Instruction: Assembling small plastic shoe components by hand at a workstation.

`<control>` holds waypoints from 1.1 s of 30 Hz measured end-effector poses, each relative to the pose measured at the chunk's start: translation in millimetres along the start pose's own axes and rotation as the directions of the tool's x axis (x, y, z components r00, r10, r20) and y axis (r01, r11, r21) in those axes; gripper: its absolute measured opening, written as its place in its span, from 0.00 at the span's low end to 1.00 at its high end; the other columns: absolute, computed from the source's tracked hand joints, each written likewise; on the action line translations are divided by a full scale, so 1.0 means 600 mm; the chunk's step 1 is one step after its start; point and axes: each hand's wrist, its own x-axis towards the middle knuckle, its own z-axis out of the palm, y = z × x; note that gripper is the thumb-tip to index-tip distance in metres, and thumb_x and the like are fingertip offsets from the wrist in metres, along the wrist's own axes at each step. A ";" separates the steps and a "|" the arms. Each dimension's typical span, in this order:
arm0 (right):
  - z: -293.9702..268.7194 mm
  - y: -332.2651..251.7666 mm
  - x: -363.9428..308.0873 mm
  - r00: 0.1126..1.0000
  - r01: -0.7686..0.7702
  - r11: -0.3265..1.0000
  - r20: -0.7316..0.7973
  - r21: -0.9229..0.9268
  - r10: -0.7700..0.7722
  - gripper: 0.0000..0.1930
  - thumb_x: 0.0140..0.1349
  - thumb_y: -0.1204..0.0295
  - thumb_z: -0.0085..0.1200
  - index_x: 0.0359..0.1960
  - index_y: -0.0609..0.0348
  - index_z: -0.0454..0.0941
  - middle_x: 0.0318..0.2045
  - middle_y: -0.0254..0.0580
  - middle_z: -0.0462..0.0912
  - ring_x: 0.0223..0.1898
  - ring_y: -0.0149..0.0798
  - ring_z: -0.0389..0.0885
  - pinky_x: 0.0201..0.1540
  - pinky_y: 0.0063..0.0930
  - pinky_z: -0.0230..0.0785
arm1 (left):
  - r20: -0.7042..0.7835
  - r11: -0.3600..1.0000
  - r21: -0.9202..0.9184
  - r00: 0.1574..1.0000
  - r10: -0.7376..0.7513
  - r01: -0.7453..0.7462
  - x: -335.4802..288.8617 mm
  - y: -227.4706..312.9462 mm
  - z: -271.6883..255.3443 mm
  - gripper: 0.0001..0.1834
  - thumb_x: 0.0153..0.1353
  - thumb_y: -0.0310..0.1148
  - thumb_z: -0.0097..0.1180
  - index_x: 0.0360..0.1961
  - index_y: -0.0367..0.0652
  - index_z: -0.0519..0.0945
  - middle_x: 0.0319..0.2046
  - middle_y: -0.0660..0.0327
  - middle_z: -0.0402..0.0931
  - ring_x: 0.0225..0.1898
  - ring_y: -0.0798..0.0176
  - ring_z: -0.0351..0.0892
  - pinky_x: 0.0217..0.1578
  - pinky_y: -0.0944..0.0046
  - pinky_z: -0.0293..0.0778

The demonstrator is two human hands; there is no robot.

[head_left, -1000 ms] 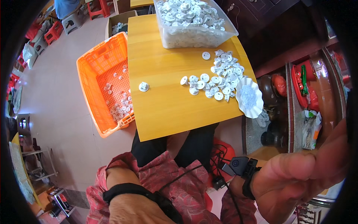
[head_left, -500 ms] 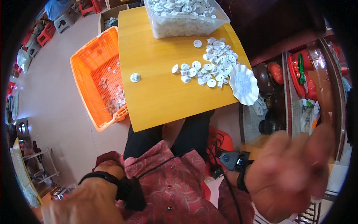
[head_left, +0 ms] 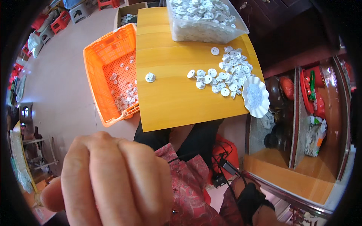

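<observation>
My left hand (head_left: 113, 180) is raised large in the lower left, close to the camera. Its fingers are bent and pressed together; whatever they may hold is hidden. At the bottom edge my right hand (head_left: 266, 215) is mostly cut off beyond its black wrist strap, fingers out of sight. Both hands are away from the yellow table (head_left: 169, 105). On the table lies a pile of small round white plastic parts (head_left: 233, 71), and a single white part (head_left: 150, 77) sits apart at its left. A scalloped white dish (head_left: 261, 110) of small clear bluish pieces rests at the right corner.
A translucent tub (head_left: 203, 34) full of white parts stands at the table's far side. Left of the table is an orange basket (head_left: 98, 56) with some parts inside. Shelves (head_left: 296, 124) with jars and red items stand at the right. Black cables (head_left: 220, 158) hang beside my lap.
My left hand has risen in front of the camera. My right hand has dropped from its raised position to the bottom edge. The view has shifted, so the table sits farther right.
</observation>
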 end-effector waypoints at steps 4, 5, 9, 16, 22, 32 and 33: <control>0.025 0.026 0.041 0.993 0.007 0.919 -0.114 0.394 0.042 0.05 0.65 0.75 0.51 0.38 0.63 0.77 0.36 0.38 0.77 0.33 0.29 0.75 0.31 0.18 0.63 | 0.165 0.997 -0.045 0.984 0.075 -0.068 0.001 0.007 0.002 0.22 0.75 0.38 0.41 0.35 0.35 0.84 0.35 0.47 0.83 0.32 0.49 0.81 0.32 0.53 0.83; 0.045 0.035 0.047 0.986 -0.039 0.888 -0.127 0.459 0.109 0.05 0.65 0.75 0.51 0.38 0.64 0.78 0.36 0.38 0.77 0.32 0.28 0.75 0.30 0.18 0.63 | 0.205 0.995 -0.097 0.978 0.029 -0.009 0.005 -0.018 -0.022 0.22 0.75 0.39 0.41 0.36 0.35 0.84 0.36 0.46 0.83 0.31 0.49 0.81 0.32 0.52 0.82; 0.081 0.053 0.117 0.955 -0.011 0.628 -0.178 0.778 0.238 0.07 0.65 0.75 0.52 0.40 0.65 0.79 0.36 0.39 0.78 0.30 0.27 0.74 0.28 0.17 0.62 | 0.344 1.000 -0.019 0.939 -0.006 0.013 0.004 -0.032 -0.043 0.25 0.74 0.45 0.45 0.42 0.29 0.81 0.39 0.38 0.80 0.34 0.49 0.80 0.30 0.56 0.78; 0.290 0.208 0.246 0.796 -0.409 0.545 -0.006 0.732 0.605 0.12 0.62 0.75 0.58 0.45 0.68 0.81 0.30 0.37 0.82 0.30 0.26 0.78 0.30 0.18 0.67 | 0.020 0.991 0.100 0.996 -0.090 0.088 -0.077 -0.089 -0.084 0.34 0.71 0.55 0.39 0.46 0.27 0.78 0.35 0.45 0.76 0.37 0.53 0.78 0.31 0.58 0.76; 0.372 0.344 0.253 0.821 -0.543 0.836 -0.164 0.076 0.548 0.18 0.58 0.71 0.60 0.49 0.67 0.79 0.41 0.57 0.80 0.45 0.54 0.80 0.47 0.45 0.72 | -0.379 0.927 -0.133 0.846 -0.375 0.351 -0.114 -0.124 -0.127 0.30 0.71 0.48 0.42 0.50 0.24 0.76 0.43 0.43 0.79 0.41 0.56 0.79 0.48 0.60 0.73; 0.413 0.352 0.274 0.758 -0.648 0.745 -0.031 -0.161 0.652 0.24 0.56 0.58 0.61 0.50 0.61 0.81 0.47 0.61 0.79 0.49 0.58 0.78 0.52 0.44 0.70 | -0.460 0.883 -0.157 0.758 -0.462 0.443 -0.135 -0.136 -0.150 0.27 0.72 0.46 0.44 0.52 0.27 0.76 0.43 0.48 0.80 0.40 0.61 0.79 0.48 0.63 0.74; 0.415 0.358 0.273 0.758 -0.652 0.750 -0.053 -0.111 0.650 0.21 0.56 0.60 0.62 0.47 0.61 0.83 0.45 0.60 0.80 0.47 0.58 0.79 0.51 0.44 0.71 | -0.461 0.884 -0.154 0.759 -0.459 0.442 -0.136 -0.137 -0.150 0.27 0.72 0.46 0.44 0.52 0.27 0.76 0.43 0.48 0.80 0.40 0.61 0.79 0.48 0.63 0.74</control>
